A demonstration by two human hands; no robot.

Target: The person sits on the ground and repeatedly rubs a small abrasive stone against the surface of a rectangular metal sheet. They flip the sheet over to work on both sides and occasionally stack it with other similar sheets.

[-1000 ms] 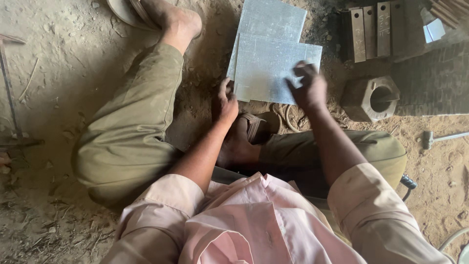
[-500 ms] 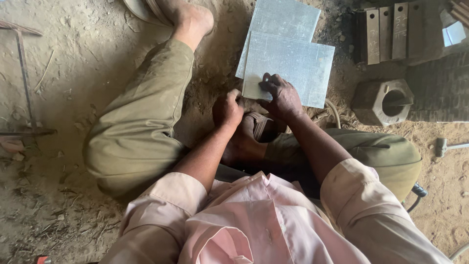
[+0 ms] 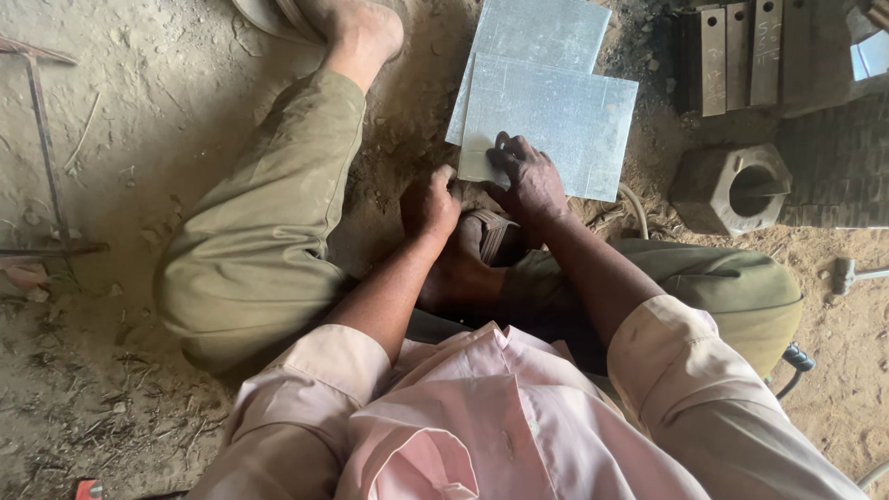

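Two grey metal sheets lie stacked on the dirt floor in front of me, the top sheet (image 3: 556, 116) partly covering the lower sheet (image 3: 537, 28). My right hand (image 3: 528, 181) rests on the near left corner of the top sheet, fingers pressed on it. My left hand (image 3: 431, 204) sits just left of that corner, fingers curled at the sheet's edge; whether it holds anything is hidden. I sit on the ground with my legs in olive trousers (image 3: 269, 231) spread, one foot (image 3: 472, 255) tucked under my hands.
A large hexagonal metal block with a round hole (image 3: 732, 185) stands at the right. Behind it lie several metal bars (image 3: 741, 56). A hammer head (image 3: 843, 273) rests at the far right. Thin metal rods (image 3: 42, 139) lie on the dirt at the left.
My right hand slid left along the near edge of the top sheet to its near left corner. My left hand moved up beside that corner.
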